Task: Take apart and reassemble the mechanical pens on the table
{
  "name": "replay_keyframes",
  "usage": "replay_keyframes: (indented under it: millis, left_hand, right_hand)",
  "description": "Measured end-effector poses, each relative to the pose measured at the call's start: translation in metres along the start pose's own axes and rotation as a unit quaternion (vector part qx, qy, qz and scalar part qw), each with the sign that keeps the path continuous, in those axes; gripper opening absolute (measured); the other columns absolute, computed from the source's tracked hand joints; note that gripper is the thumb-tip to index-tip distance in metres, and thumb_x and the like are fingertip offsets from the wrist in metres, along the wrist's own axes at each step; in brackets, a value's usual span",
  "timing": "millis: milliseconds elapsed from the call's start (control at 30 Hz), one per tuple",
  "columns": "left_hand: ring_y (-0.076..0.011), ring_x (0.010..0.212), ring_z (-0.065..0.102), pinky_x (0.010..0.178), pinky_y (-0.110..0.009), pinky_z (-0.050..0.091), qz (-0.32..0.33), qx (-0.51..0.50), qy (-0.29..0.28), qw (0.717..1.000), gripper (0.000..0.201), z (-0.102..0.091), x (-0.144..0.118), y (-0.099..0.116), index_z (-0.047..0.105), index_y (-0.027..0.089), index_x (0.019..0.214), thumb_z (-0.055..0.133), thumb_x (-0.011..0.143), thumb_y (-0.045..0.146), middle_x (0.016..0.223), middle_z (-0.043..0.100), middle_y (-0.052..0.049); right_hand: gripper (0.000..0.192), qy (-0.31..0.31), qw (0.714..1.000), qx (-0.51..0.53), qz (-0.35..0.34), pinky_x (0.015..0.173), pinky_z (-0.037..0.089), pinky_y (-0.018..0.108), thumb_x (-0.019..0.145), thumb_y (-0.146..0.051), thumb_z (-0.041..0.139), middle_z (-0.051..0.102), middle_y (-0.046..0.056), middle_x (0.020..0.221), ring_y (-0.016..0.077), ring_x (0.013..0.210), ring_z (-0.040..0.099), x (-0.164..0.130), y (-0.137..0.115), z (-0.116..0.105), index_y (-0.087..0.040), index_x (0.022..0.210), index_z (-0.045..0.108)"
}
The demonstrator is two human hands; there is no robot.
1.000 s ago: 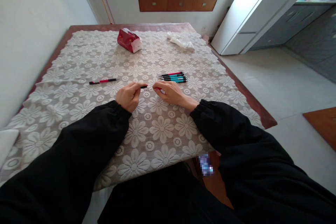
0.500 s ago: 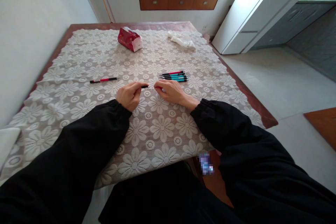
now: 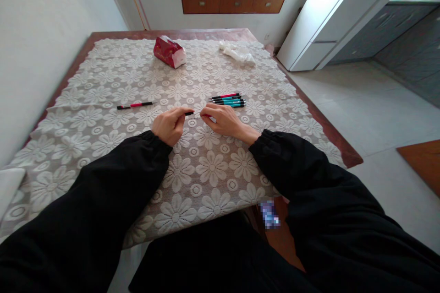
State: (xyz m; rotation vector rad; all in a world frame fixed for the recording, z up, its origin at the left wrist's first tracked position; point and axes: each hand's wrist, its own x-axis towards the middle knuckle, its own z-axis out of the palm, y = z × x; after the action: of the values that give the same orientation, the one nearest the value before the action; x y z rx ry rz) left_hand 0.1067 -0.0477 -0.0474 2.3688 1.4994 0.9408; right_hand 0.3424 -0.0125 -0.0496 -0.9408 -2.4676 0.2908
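My left hand point(image 3: 169, 124) is closed, thumb and forefinger pinching a short black pen part point(image 3: 189, 113) that points to the right. Opposite it, my right hand point(image 3: 222, 119) is closed on a red pen barrel point(image 3: 206, 116), mostly hidden under the fingers. A thin dark line shows in the small gap between the two hands; it is too small to make out. Just behind my right hand lies a bunch of mechanical pencils point(image 3: 228, 100), turquoise and red with black. To the left, a single red and black mechanical pencil point(image 3: 135, 105) rests on the cloth.
A flowered lace tablecloth point(image 3: 213, 167) covers the wooden table. Toward the far side lie a red tissue pack point(image 3: 169, 52) and a crumpled clear plastic bag point(image 3: 238, 53). A wall stands along the left, and a white fridge point(image 3: 316, 18) beyond the right edge.
My right fingertips have shifted very slightly left, toward the black pen part. My left hand keeps its place, and the pencils on the cloth have not moved.
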Motion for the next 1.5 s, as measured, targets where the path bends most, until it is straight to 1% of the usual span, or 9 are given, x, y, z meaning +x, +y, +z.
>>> replay_keyframes:
  millis: [167, 300, 400, 500, 600, 700, 933, 1133, 1500]
  left_hand:
    - [-0.0208, 0.089, 0.071, 0.078, -0.032, 0.054, 0.01, -0.013, 0.002, 1.0, 0.038, -0.0011, -0.001, 0.002, 0.075, 0.025, 0.121, 0.045, 0.097, 0.023, 0.108, 0.078, -0.005]
    - [-0.021, 0.088, 0.071, 0.078, -0.033, 0.053, -0.005, -0.006, 0.006, 1.0, 0.038, 0.0002, 0.0002, 0.0002, 0.074, 0.025, 0.122, 0.046, 0.097, 0.021, 0.11, 0.077, -0.006]
    - [-0.0212, 0.09, 0.07, 0.08, -0.033, 0.053, -0.008, -0.002, -0.008, 1.0, 0.038, 0.0013, 0.0014, -0.0021, 0.074, 0.025, 0.121, 0.045, 0.096, 0.02, 0.11, 0.077, -0.005]
    - [-0.0202, 0.089, 0.07, 0.079, -0.032, 0.053, 0.0, -0.004, -0.022, 1.0, 0.038, 0.001, 0.0014, -0.0027, 0.074, 0.025, 0.12, 0.045, 0.096, 0.019, 0.104, 0.077, -0.004]
    - [-0.0199, 0.085, 0.069, 0.079, -0.032, 0.052, 0.004, -0.01, -0.012, 1.0, 0.04, 0.0003, 0.0009, -0.0021, 0.072, 0.025, 0.123, 0.043, 0.096, 0.018, 0.095, 0.076, -0.003]
    - [-0.0202, 0.088, 0.069, 0.08, -0.032, 0.052, 0.003, -0.013, -0.005, 1.0, 0.04, 0.001, 0.0007, -0.0021, 0.071, 0.024, 0.123, 0.042, 0.097, 0.017, 0.097, 0.075, -0.004]
    - [-0.0186, 0.086, 0.068, 0.079, -0.03, 0.051, 0.045, -0.024, -0.037, 0.998, 0.041, 0.0027, -0.0001, -0.0036, 0.069, 0.024, 0.129, 0.04, 0.101, 0.021, 0.099, 0.074, -0.004]
    - [-0.0182, 0.082, 0.067, 0.075, -0.029, 0.05, 0.013, -0.013, -0.004, 1.0, 0.043, 0.0005, 0.0004, -0.004, 0.072, 0.025, 0.125, 0.043, 0.095, 0.014, 0.094, 0.074, -0.003]
    - [-0.0191, 0.081, 0.067, 0.074, -0.031, 0.049, 0.001, -0.024, -0.008, 1.0, 0.041, 0.0019, 0.0012, -0.0045, 0.074, 0.024, 0.119, 0.045, 0.092, 0.014, 0.093, 0.074, -0.003]
  right_hand:
    - [0.022, 0.003, 1.0, 0.0, 0.009, 0.07, 0.032, 0.03, 0.101, -0.026, 0.048, 0.069, 0.005, 0.097, 0.0166, 0.081, 0.057, 0.0003, 0.0002, 0.0, -0.021, 0.102, 0.069]
    - [0.021, -0.001, 1.0, 0.004, 0.0, 0.07, 0.032, 0.029, 0.1, -0.025, 0.049, 0.069, 0.004, 0.098, 0.0162, 0.081, 0.057, 0.0001, 0.0009, 0.0003, -0.021, 0.102, 0.069]
    - [0.021, 0.005, 1.0, 0.008, 0.005, 0.07, 0.032, 0.029, 0.101, -0.025, 0.049, 0.069, 0.004, 0.097, 0.0161, 0.081, 0.057, 0.0001, 0.0013, 0.0005, -0.021, 0.102, 0.069]
    - [0.02, 0.013, 1.0, 0.006, 0.02, 0.069, 0.031, 0.029, 0.1, -0.025, 0.05, 0.069, 0.004, 0.096, 0.0159, 0.079, 0.057, 0.0006, 0.0018, 0.001, -0.021, 0.102, 0.07]
    - [0.019, 0.017, 0.999, 0.006, 0.034, 0.069, 0.031, 0.029, 0.099, -0.024, 0.051, 0.069, 0.004, 0.097, 0.0159, 0.079, 0.056, 0.0009, 0.0019, 0.0013, -0.021, 0.102, 0.07]
    - [0.02, 0.017, 0.999, 0.009, 0.038, 0.069, 0.031, 0.029, 0.099, -0.024, 0.05, 0.069, 0.004, 0.097, 0.0158, 0.078, 0.055, 0.0008, 0.0009, 0.0003, -0.021, 0.101, 0.07]
    - [0.02, 0.016, 0.999, 0.006, 0.03, 0.069, 0.031, 0.028, 0.099, -0.024, 0.051, 0.069, 0.005, 0.097, 0.0158, 0.08, 0.057, 0.0004, 0.0012, -0.0001, -0.02, 0.102, 0.07]
    - [0.02, 0.026, 0.999, 0.007, 0.035, 0.069, 0.031, 0.029, 0.099, -0.025, 0.049, 0.069, 0.004, 0.096, 0.0157, 0.079, 0.056, 0.0004, 0.0009, -0.0003, -0.021, 0.101, 0.069]
    - [0.019, 0.047, 0.997, 0.025, 0.051, 0.07, 0.034, 0.028, 0.099, -0.024, 0.049, 0.069, 0.004, 0.096, 0.0155, 0.08, 0.057, 0.0015, -0.0007, -0.0031, -0.02, 0.098, 0.067]
